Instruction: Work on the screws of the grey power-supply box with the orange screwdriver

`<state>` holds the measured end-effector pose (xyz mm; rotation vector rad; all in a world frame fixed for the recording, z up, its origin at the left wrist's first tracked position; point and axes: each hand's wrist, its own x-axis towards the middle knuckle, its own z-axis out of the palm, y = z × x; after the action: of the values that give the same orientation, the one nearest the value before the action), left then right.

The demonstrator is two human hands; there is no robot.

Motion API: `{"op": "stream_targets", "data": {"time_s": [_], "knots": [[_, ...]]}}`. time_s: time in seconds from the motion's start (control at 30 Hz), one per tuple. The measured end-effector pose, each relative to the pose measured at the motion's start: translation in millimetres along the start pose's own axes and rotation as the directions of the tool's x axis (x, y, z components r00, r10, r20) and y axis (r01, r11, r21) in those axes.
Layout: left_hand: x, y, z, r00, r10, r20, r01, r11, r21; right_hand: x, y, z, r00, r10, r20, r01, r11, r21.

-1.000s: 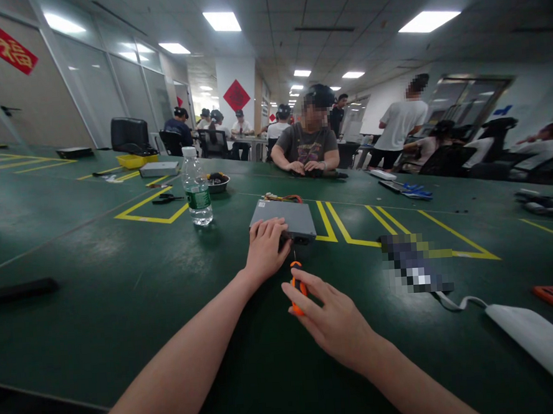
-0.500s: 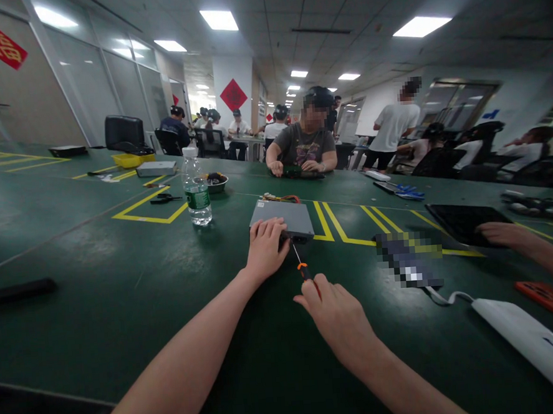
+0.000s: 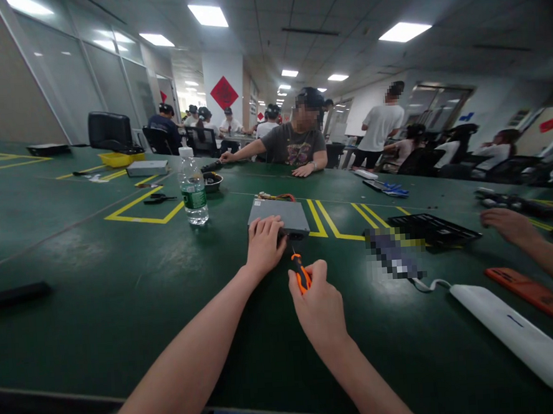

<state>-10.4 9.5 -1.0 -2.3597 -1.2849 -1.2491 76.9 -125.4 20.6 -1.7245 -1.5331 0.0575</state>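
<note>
A grey metal computer power supply unit [image 3: 284, 216] lies on the green table, its bundle of coloured wires [image 3: 276, 197] at the far side. My left hand [image 3: 265, 242] grips its near left corner, fingers over the top and thumb at the front. In my right hand [image 3: 317, 298] is an orange and black screwdriver [image 3: 301, 273], held by the handle between thumb and fingers. The screwdriver's shaft points at the unit's near face, close to its socket. Whether the tip touches anything is too small to tell.
A water bottle [image 3: 193, 190] stands left of the unit, before a metal bowl [image 3: 213, 182]. Rightward lie a black panel [image 3: 435, 230], a white power bank [image 3: 513, 333] and an orange phone [image 3: 535, 294]. A co-worker's hand [image 3: 509, 225] is at right; another person [image 3: 293, 137] sits opposite.
My right hand has turned around the screwdriver handle, showing more orange. The person opposite has stretched an arm towards the bowl. The black panel and the co-worker's hand at right have come apart.
</note>
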Motion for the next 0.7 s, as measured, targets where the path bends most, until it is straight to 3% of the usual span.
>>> {"op": "stream_targets", "data": {"time_s": [0.1, 0.2, 0.33, 0.47, 0.53, 0.7], "knots": [[0.1, 0.9, 0.3, 1.000, -0.006, -0.005, 0.006, 1.000, -0.003, -3.8, 0.3, 2.7, 0.979, 0.193, 0.063, -0.202, 0.898, 0.391], [0.3, 1.3, 0.9, 1.000, -0.006, -0.009, 0.006, 1.000, -0.003, -5.9, -1.2, 9.2, 0.919, 0.361, 0.157, -0.367, 0.645, 0.670], [0.5, 1.2, 1.0, 1.000, -0.013, -0.015, 0.013, 1.000, -0.001, -5.8, -12.4, 17.1, 0.805, 0.543, 0.238, -0.458, 0.316, 0.830], [0.3, 0.8, 0.1, 1.000, -0.005, -0.018, 0.005, 1.000, -0.001, -5.1, -22.4, 16.1, 0.712, 0.606, 0.355, -0.495, 0.074, 0.866], [0.1, 0.6, -0.3, 1.000, -0.004, -0.021, 0.004, 1.000, 0.000, -4.6, -21.6, 13.5, 0.693, 0.601, 0.398, -0.520, 0.034, 0.854], [-0.1, 0.9, -0.7, 1.000, -0.007, -0.020, 0.007, 1.000, 0.004, -0.6, -8.6, 13.1, 0.727, 0.511, 0.459, -0.615, 0.189, 0.765]]}}
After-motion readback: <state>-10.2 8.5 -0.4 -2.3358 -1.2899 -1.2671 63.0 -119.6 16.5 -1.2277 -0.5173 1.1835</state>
